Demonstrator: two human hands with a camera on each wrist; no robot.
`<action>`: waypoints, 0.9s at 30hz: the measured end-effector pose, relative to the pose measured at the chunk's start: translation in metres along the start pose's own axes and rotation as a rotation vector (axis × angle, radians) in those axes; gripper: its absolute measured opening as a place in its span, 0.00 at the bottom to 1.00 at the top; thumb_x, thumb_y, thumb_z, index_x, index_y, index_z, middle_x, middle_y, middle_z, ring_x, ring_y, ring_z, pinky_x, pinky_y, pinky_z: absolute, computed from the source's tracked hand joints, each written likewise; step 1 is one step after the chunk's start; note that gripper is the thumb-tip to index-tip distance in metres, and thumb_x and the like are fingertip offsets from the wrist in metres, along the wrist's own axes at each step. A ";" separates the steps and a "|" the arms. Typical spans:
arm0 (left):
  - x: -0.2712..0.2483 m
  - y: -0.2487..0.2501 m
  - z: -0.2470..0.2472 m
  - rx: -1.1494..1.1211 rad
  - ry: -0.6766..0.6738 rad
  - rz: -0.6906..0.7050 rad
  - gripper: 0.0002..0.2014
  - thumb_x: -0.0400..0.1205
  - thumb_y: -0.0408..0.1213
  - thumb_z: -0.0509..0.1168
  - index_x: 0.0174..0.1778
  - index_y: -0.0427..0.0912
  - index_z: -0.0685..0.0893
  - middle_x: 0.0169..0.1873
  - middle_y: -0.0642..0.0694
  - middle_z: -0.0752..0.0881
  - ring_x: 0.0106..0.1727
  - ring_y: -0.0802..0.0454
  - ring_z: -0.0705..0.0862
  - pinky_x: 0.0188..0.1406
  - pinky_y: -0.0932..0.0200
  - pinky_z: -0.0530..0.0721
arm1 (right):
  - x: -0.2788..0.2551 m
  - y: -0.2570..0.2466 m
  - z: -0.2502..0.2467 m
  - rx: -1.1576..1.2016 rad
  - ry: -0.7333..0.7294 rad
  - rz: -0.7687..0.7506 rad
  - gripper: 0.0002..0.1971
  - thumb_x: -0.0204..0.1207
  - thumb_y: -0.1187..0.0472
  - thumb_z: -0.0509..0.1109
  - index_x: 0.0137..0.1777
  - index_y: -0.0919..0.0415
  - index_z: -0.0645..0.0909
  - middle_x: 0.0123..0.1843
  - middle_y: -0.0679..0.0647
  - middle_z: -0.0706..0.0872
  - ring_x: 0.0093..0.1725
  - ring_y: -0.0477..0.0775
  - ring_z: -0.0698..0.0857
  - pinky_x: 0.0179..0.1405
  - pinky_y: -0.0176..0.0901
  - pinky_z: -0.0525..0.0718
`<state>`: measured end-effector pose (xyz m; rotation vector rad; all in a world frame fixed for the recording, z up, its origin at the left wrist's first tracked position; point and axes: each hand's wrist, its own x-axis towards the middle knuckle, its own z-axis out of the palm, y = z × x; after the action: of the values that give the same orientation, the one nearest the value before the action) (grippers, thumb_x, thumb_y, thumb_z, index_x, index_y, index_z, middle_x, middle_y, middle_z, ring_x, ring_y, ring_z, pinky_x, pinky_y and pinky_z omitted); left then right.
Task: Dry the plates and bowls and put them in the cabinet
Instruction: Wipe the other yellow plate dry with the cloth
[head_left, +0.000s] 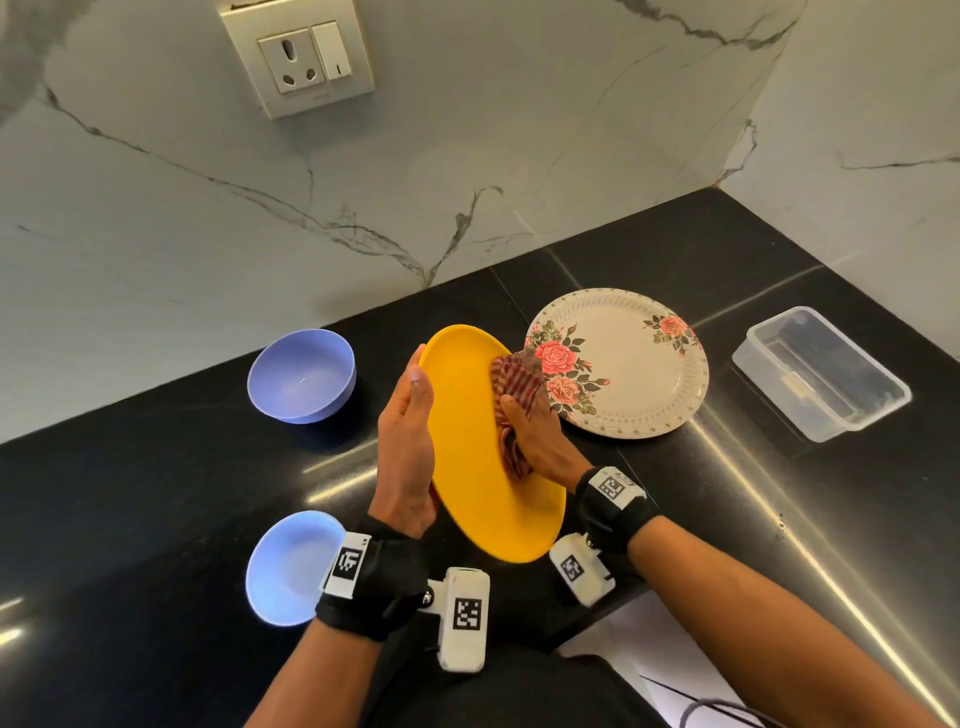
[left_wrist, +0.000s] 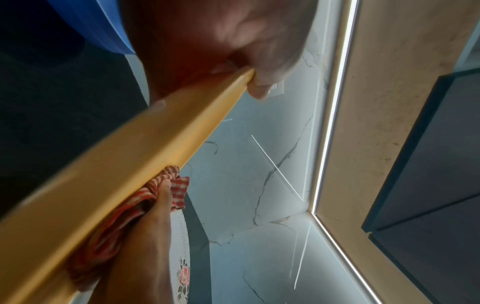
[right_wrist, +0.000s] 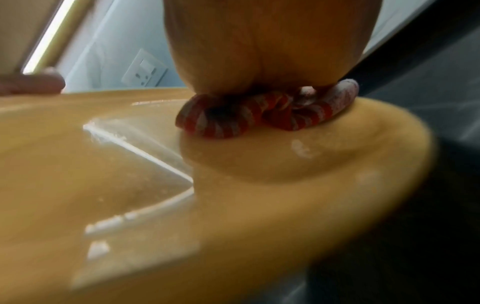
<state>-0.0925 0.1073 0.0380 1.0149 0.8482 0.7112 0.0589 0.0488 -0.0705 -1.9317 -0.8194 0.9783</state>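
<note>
Left hand (head_left: 408, 441) clasps yellow plate (head_left: 478, 467) tilted on edge, face rightward; right hand (head_left: 535, 431) clutches checked cloth (head_left: 511, 395)

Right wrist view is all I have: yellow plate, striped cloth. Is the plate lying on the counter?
Observer: No. The left hand holds the yellow plate tilted on edge above the counter, thumb over its rim.
Operator: Other dishes out?
Observer: A floral plate lies flat on the counter, right of the yellow one.
Operator: Anything else?
Observer: Two blue ones to the left: a far bowl by the wall and a near bowl beside the left wrist.
</note>
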 end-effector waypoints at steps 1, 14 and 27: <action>0.000 0.000 0.000 0.007 0.003 0.002 0.24 0.90 0.53 0.51 0.83 0.59 0.67 0.63 0.56 0.81 0.61 0.54 0.85 0.55 0.47 0.88 | 0.001 0.004 -0.003 -0.056 -0.021 0.005 0.36 0.87 0.36 0.50 0.89 0.54 0.52 0.89 0.59 0.56 0.88 0.63 0.55 0.87 0.68 0.51; 0.004 0.001 -0.012 0.000 0.058 0.005 0.19 0.90 0.51 0.50 0.77 0.60 0.71 0.66 0.54 0.82 0.61 0.52 0.85 0.51 0.50 0.87 | -0.005 0.004 -0.003 -0.167 -0.073 0.080 0.34 0.91 0.43 0.44 0.89 0.60 0.41 0.91 0.58 0.43 0.90 0.56 0.39 0.87 0.56 0.34; 0.012 -0.002 -0.006 -0.019 0.078 -0.118 0.27 0.86 0.69 0.47 0.60 0.59 0.86 0.53 0.58 0.93 0.57 0.56 0.92 0.63 0.49 0.86 | -0.066 -0.081 0.039 -0.082 -0.262 -0.316 0.30 0.92 0.50 0.48 0.80 0.34 0.29 0.84 0.36 0.25 0.85 0.40 0.28 0.86 0.54 0.32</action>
<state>-0.0918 0.1191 0.0316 0.9169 0.9591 0.6603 -0.0219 0.0478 0.0063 -1.6920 -1.2892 1.0258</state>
